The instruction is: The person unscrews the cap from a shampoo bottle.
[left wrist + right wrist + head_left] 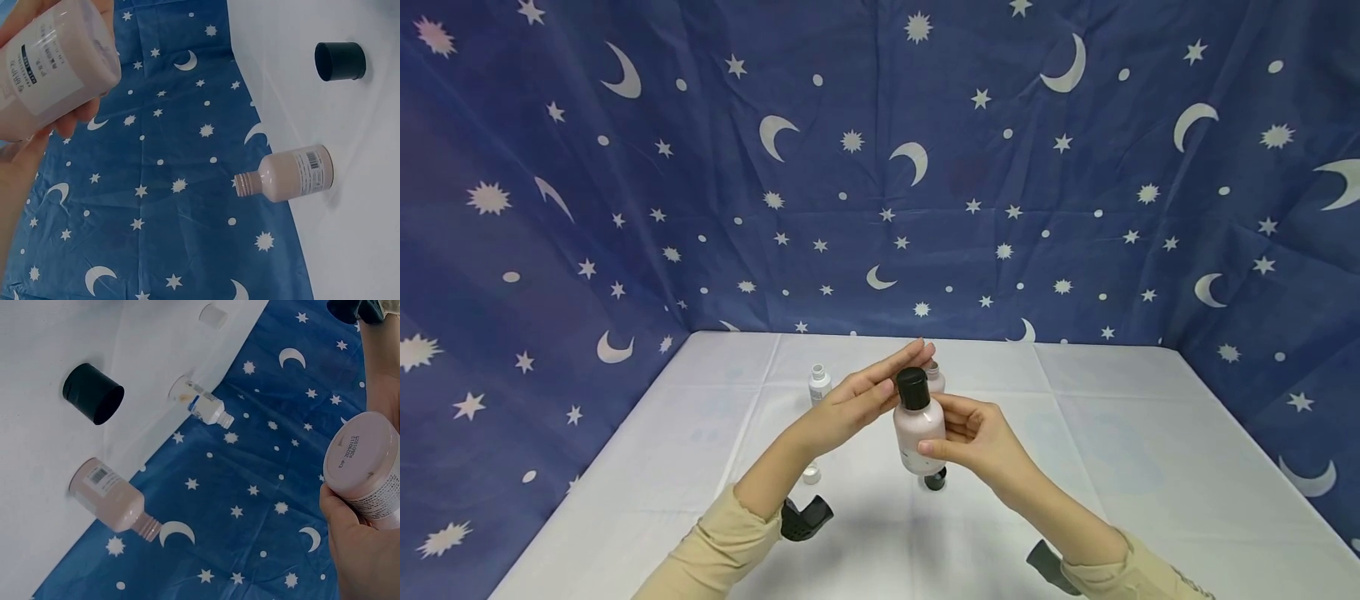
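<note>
A pale pink bottle [919, 435] with a black cap [913, 387] is held up above the table, its base tipped toward the wrist views. My right hand [981, 433] grips the bottle's body from the right, thumb across the near side. My left hand [856, 398] is beside the cap with its fingers extended and close together; whether it touches the cap I cannot tell. Beyond the hands stands a second pink bottle [111, 499], uncapped, its threaded neck bare. A loose black cap [340, 61] sits on the table near it, partly hidden behind the held bottle in the head view.
A small white bottle [819, 383] with an uncovered neck stands to the back left. Nearer, a white cap [811, 473] lies on the white-covered table [1120, 467]. Blue cloth [880, 208] with moons and stars hangs behind and at the sides.
</note>
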`<control>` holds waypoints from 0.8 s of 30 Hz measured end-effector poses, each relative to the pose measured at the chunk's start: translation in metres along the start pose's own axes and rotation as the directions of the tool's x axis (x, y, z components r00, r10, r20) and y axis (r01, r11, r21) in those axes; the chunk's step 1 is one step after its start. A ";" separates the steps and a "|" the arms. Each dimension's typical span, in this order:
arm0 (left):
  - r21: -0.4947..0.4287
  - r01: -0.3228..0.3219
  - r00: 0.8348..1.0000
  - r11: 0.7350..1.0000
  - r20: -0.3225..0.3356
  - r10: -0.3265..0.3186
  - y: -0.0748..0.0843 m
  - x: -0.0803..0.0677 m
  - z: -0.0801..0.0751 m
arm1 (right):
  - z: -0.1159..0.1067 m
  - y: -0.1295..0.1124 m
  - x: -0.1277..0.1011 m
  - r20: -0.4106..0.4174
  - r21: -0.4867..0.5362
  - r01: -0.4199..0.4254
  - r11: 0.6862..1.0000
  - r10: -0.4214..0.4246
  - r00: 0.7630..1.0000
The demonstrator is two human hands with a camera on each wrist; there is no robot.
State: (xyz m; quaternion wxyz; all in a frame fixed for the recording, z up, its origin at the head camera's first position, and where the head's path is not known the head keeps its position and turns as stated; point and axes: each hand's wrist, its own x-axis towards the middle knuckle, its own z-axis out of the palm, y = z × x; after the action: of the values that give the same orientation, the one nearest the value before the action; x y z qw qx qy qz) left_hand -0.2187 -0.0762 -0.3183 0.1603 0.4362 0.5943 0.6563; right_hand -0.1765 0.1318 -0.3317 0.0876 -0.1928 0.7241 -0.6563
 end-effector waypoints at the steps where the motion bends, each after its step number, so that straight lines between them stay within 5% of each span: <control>1: -0.003 -0.003 1.000 1.000 0.014 0.003 -0.001 0.000 0.000 | 0.000 0.000 0.000 0.000 -0.001 -0.003 1.000 0.003 1.000; 10: 0.013 -0.078 0.997 0.997 0.029 0.077 -0.006 0.002 0.001 | -0.001 0.000 -0.001 -0.003 -0.010 -0.011 1.000 0.011 1.000; 24: -0.002 0.020 0.978 1.000 -0.209 -0.020 -0.006 0.008 0.013 | 0.000 0.000 -0.002 -0.017 -0.002 -0.029 1.000 0.029 0.999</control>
State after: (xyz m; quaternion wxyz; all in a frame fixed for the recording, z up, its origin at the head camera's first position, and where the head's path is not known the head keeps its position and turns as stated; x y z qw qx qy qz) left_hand -0.2151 -0.0608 -0.3222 0.1036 0.3586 0.6122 0.6970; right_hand -0.1749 0.1329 -0.3316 0.0907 -0.1767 0.7283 -0.6559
